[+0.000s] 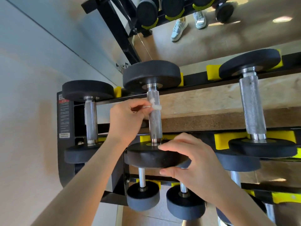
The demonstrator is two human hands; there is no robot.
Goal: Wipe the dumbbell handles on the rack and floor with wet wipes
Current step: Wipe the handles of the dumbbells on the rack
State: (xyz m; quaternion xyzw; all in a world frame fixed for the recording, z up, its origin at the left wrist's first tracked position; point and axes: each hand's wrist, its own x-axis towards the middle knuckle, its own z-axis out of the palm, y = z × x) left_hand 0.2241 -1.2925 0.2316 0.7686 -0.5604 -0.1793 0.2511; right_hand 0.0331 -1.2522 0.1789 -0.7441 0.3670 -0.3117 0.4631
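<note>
The knurled handle (154, 115) of the middle dumbbell lies across the top tier of the rack (203, 86), its heads seated in yellow cradles (223, 139). A small wadded wet wipe (156, 106) is pressed to the far part of that handle. The left hand (127, 121) pinches it, the grip narrowed to thumb and fingertips on the wipe alone. The right hand (192, 163) has a wider grip, fingers curled round the rim of the near head (146, 158), seemingly to steady or turn the dumbbell.

The wipe is little against so much knurling (it looks bunched and frayed at the edge). It could snag, shed bits, or slip from the pinch and fall between the rails toward the lower dumbbells (142, 196). Most of the handle would likely be missed unless the wad travels its full length and round the back. A hard turn of the near head could ride it up out of its cradle toward the rack's front edge.

There is open room on both sides of the handle. The left neighbour (91, 118) stands near the left wrist and the right neighbour (252, 108) well apart. The wall (32, 79) closes in just past the rack's left end.
</note>
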